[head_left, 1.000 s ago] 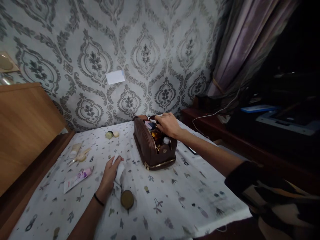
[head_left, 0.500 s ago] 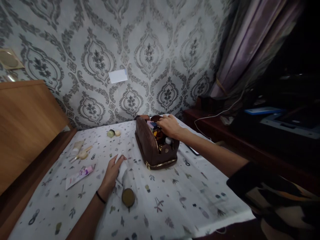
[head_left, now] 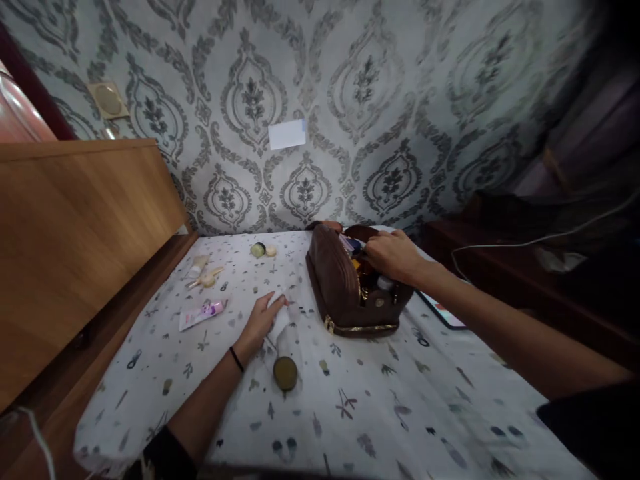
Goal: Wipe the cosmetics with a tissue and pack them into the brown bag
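Observation:
A brown bag [head_left: 333, 277] with a gold zipper stands unzipped on the patterned white cloth, small bottles and other items showing inside. My right hand [head_left: 393, 255] is at the bag's right upper edge, its fingers curled over the opening; what they grip is hidden. To the left of the bag, my left hand [head_left: 263, 321] is closed round a white item [head_left: 280, 325], resting low over the cloth. A round olive-gold lid [head_left: 285, 373] lies just below that hand.
A pink and white tube [head_left: 203, 314], a beige tube [head_left: 199, 266], a brush-like item [head_left: 206, 279] and small round containers [head_left: 259, 250] lie left. A phone or tablet [head_left: 443, 311] is right of the bag. A wooden panel [head_left: 90, 247] stands far left.
The view has turned right to left, so the bag and cloth appear farther right. Both hands keep nearly the same places beside the bag and on the white item.

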{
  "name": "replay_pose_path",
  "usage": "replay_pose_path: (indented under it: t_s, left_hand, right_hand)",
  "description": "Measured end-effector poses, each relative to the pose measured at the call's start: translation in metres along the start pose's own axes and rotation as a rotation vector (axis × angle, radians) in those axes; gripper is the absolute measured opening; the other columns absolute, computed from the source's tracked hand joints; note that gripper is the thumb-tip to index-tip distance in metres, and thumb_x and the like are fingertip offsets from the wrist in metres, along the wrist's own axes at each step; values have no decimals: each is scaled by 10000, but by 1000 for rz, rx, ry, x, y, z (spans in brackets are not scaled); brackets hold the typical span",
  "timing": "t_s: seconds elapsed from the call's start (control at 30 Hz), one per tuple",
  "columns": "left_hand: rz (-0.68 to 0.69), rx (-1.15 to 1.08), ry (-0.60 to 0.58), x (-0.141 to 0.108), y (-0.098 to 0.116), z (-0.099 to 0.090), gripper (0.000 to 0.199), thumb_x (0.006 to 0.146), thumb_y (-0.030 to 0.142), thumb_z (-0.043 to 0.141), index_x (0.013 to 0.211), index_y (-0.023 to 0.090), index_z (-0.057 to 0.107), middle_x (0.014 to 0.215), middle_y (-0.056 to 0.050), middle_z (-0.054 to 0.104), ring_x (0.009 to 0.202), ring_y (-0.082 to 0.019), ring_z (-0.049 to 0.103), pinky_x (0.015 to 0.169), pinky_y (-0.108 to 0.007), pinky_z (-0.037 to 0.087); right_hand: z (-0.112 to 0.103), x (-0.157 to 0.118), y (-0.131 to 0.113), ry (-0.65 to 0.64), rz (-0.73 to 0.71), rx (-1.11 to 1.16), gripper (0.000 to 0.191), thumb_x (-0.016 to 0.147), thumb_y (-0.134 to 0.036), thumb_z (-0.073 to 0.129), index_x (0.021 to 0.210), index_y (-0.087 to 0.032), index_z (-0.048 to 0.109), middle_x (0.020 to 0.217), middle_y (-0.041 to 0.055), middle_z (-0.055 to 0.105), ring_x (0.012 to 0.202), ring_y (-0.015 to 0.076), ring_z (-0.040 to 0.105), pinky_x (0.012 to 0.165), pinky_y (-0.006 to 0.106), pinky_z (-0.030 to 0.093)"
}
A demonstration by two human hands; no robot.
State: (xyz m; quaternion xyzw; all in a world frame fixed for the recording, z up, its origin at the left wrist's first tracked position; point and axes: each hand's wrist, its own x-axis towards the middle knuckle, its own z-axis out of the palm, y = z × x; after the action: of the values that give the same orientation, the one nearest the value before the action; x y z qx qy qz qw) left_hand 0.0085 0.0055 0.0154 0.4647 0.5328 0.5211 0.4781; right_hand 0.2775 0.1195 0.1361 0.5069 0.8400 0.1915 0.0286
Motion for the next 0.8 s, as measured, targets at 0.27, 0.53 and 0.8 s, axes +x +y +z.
replay_pose_path:
  t_s: [0.27, 0.53, 0.8]
  left_hand:
    - [31, 62, 6, -2, 5, -2, 445, 742, 596, 627, 816, 157, 629, 565, 66, 433, 457, -65, 305, 429, -195, 213]
    - [194, 308, 212, 15, 8, -35, 363, 820, 513, 562, 883, 166, 649, 594, 45, 501, 532, -114, 463, 515, -208, 371]
    - [252, 620, 681, 33, 32, -111, 265, 864, 331, 494, 1025, 166, 625, 914, -47, 644, 927, -228, 589, 833, -299, 455]
  right_hand:
    - [-16, -15, -5, 197, 60, 74, 293, 915, -211, 461, 766, -135, 702, 873, 144, 725, 837, 264, 650, 688, 337, 371]
    - [-22, -67, -71, 926, -264, 672, 197, 936, -208, 530, 763, -175, 617, 710, 53, 653, 696, 167, 569, 670, 275, 423]
    - [35, -80, -179, 352, -435, 1058, 392, 956, -330, 477, 592, -187, 503, 568, -2, 505, 555, 114, 436, 556, 249, 296]
